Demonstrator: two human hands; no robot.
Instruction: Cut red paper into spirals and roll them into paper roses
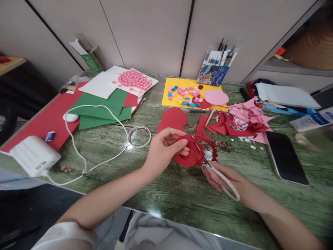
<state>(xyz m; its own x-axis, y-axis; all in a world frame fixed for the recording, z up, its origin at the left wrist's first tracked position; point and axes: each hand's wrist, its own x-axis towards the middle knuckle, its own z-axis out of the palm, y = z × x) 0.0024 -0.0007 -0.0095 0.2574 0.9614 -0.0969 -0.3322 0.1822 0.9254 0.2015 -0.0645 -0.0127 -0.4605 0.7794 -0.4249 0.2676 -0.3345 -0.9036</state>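
Pinched between the thumb and fingers of my left hand (166,147) is a round piece of red paper (188,156). A scalloped strip (212,146) curls away from its right side. My right hand (226,175) grips white-handled scissors (230,187), whose blades reach the red paper's right edge; their tips are partly hidden by the paper. Just behind my left hand lie flat red paper circles (173,119), overlapping each other. Red paper offcuts (201,125) lie behind the piece I hold.
A phone (286,156) lies to the right, near crumpled pink and red scraps (244,118). A yellow sheet (169,99) with small paper balls is at the back. Left are a looped white cable (106,161), power bank (35,156) and green paper (104,107).
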